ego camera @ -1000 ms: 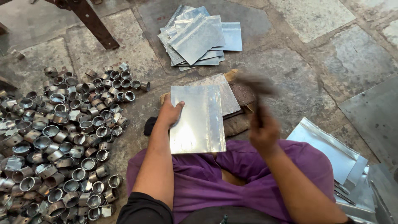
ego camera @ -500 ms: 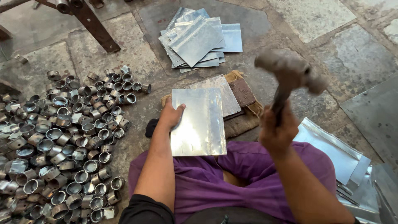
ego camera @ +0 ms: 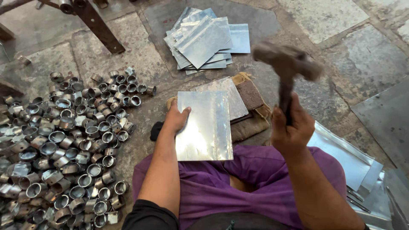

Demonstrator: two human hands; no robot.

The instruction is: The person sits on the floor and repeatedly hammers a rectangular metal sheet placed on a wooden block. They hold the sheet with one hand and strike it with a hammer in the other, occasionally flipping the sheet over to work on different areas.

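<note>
My left hand (ego camera: pixel 177 120) lies flat on the left edge of the shiny rectangular metal sheet (ego camera: pixel 204 125), fingers spread and pressing it down, not curled round it. The sheet rests across my lap and the block in front of my knees, which is padded with brown burlap (ego camera: pixel 251 121); a second sheet (ego camera: pixel 228 96) lies under it, poking out toward the upper right. My right hand (ego camera: pixel 292 127) is closed tight round the handle of the hammer (ego camera: pixel 285 64), which is raised with its head blurred, up and to the right of the sheet.

To strike well, I judge the blow should land on the part of the sheet backed by the block, with my left fingers kept at the near left edge, well away from the hammer's path. The sheet's edges look thin and sharp, so a flat palm is safer than a grip over the rim.

Left of my left hand, the heap of short metal rings (ego camera: pixel 64 145) crowds the floor nearly to my knee. Right of my right hand lie more cut sheets (ego camera: pixel 345 155). Beyond both hands, the stack of sheets (ego camera: pixel 206 40) sits well apart, leaving bare stone between.
</note>
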